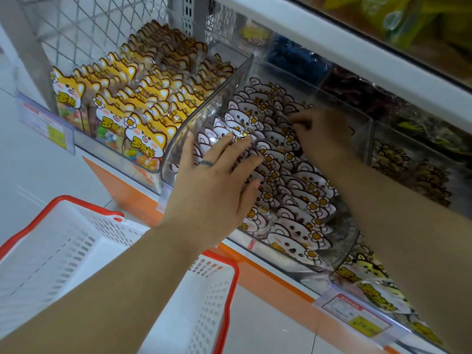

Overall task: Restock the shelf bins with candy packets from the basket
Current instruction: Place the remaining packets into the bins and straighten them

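White, crinkly candy packets looked light and slippery, best pinched by their stiff card tops; left hand pressed them flat-fingered, right hand curled, grip unclear.

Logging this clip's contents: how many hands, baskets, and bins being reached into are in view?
Hands: 2 (left hand, right hand)
Baskets: 1 (white basket, red rim)
Bins reached into: 1 (clear bin holding white packets; both hands are in it)
Total: 4
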`<state>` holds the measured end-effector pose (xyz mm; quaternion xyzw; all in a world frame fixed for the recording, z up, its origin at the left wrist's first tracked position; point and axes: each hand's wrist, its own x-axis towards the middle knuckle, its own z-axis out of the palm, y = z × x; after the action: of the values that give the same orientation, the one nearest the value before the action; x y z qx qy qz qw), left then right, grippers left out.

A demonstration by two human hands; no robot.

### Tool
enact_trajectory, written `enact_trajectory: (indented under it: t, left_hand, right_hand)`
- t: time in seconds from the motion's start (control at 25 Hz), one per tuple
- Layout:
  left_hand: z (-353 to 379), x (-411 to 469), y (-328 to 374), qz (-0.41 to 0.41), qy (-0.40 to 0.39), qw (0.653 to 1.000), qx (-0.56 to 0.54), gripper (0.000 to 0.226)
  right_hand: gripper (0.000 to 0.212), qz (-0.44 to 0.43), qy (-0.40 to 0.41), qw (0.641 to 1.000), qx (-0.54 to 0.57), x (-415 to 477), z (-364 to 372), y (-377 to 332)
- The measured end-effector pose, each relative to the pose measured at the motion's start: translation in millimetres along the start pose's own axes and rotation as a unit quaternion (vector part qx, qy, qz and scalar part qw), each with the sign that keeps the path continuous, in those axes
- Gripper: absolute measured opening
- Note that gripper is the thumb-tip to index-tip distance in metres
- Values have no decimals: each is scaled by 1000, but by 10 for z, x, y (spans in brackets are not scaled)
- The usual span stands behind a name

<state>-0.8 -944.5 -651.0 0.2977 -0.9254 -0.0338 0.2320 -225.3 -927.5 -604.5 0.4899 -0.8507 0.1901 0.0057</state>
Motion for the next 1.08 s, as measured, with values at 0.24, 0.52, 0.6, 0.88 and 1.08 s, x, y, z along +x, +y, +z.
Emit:
enact_trajectory:
  t: [0.24,0.52,0.6,0.88,1.08]
  left_hand:
    - [-10,1,11,-5,-27,999,27,50]
    - [-110,-30,284,4,-32,999,31,49]
    - [-119,-95,422,23,-57,998,19,54]
    - [-156,-196,671,-74,-70,994,30,61]
    - [-72,-812,1093,-107,-73,991,29,66]
  right_hand:
    - [43,40,-43,998,-9,-103,-53,18]
    - [55,30,-185,947,-259,-690,-406,263]
    - [58,44,-225,933,-278,-588,-414,239]
    - [53,47,-154,971,-175,-736,-497,235]
    - [55,-148,-192,965,-101,-1622,-682,22]
